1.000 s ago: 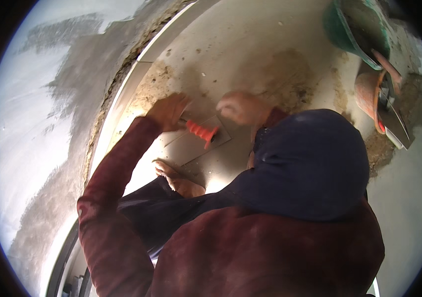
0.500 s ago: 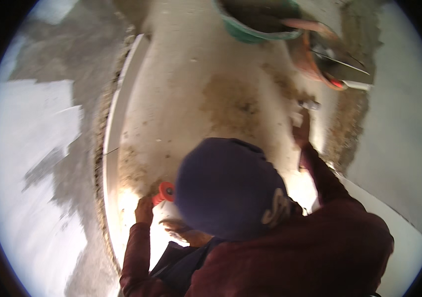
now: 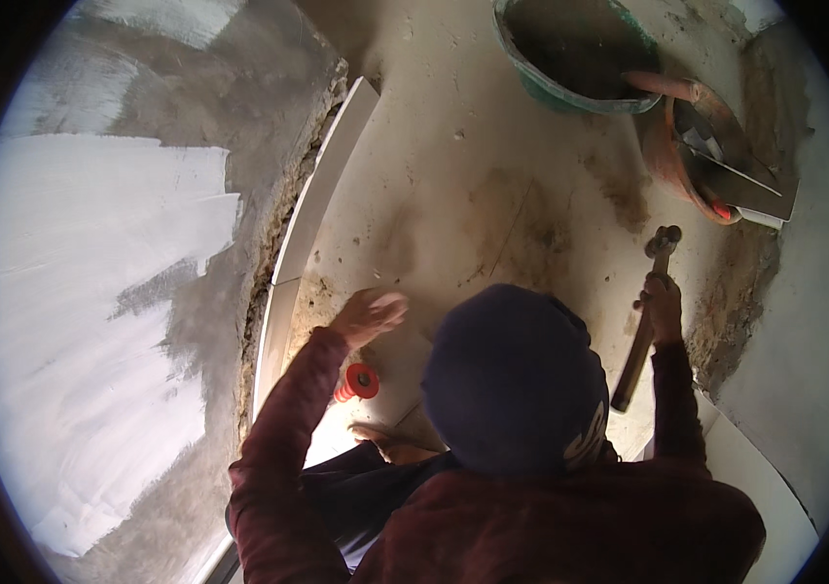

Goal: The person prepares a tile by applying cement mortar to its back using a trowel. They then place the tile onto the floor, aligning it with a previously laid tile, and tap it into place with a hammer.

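Observation:
Neither of my own hands shows in the view. Just in front of me a co-worker in a dark blue cap (image 3: 517, 380) and dark red sleeves bends over the floor. The co-worker's right hand (image 3: 666, 310) is closed round the handle of a hammer (image 3: 636, 360), its head pointing away from me. Held apart from anything, the co-worker's left hand (image 3: 369, 316) is raised with fingers stretched out. Below that hand is a red-guarded chisel (image 3: 362, 381) with a round flange and ribbed grip; its lower end is hidden.
A pale skirting strip (image 3: 322, 185) runs along the left wall (image 3: 93, 292), patchy white over grey. At the far right, a green tub (image 3: 570, 95) stands beside an orange bucket (image 3: 672, 165) holding a flat metal blade (image 3: 740, 185). Brown dirt stains the floor (image 3: 424, 146).
The co-worker's left hand has let go of the chisel and risen away from it. The hammer now lies lengthwise in the co-worker's right hand. The whole view has shifted, moving the scene rightward.

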{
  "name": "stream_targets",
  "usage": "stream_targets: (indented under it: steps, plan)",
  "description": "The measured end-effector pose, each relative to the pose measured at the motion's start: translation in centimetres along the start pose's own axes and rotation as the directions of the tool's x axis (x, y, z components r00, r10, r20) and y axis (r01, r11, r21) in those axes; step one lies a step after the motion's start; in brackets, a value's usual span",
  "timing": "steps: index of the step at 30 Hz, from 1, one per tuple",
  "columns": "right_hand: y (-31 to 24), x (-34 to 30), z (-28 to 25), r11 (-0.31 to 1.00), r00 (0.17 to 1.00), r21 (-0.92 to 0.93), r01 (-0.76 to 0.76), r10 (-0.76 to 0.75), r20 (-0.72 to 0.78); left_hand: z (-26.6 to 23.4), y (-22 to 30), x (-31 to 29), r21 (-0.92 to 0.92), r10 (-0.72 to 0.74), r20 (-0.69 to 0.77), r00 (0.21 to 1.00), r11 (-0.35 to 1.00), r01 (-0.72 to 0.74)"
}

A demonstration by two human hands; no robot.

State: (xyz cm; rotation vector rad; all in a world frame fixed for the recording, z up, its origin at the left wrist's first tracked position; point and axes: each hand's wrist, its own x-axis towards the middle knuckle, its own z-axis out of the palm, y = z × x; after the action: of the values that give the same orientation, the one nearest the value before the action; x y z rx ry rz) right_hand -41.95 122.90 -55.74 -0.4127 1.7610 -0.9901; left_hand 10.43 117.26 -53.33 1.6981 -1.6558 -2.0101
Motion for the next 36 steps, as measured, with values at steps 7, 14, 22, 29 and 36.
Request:
stream_targets:
  steps: [7, 14, 22, 29, 36]
  plan:
    - [-11.3, -8.1, 18.2, 0.831, 0.889, 0.34, 0.44, -0.457, -0.032, 7.8, 15.1, 7.9, -0.024, 0.715, 0.135, 0.686, 0.694, -0.719]
    - [-13.9, -6.5, 20.4, 0.862, 0.651, 0.453, 0.228, -0.481, 0.587, 3.5, 17.7, 5.0, 0.042, 0.525, 0.04, 0.85, 0.849, -0.526]
    - [-11.4, -6.1, 15.9, 0.965, 0.575, 0.165, -0.206, -0.017, 0.818, -1.5, 13.1, 5.9, 0.702, 0.602, -0.038, 0.798, 0.584, -0.407]
    - [-4.5, 0.2, 19.0, 0.674, 0.851, 0.636, -0.375, -0.022, 0.525, -3.4, 10.3, 7.1, -0.24, 0.367, -0.721, 0.588, 0.664, -0.708]
    - [-4.6, 2.7, 25.2, 0.692, 0.841, 0.63, -0.353, -0.06, 0.537, -5.7, 0.2, 13.2, -0.564, -0.205, -0.708, 0.676, -0.411, -0.716]
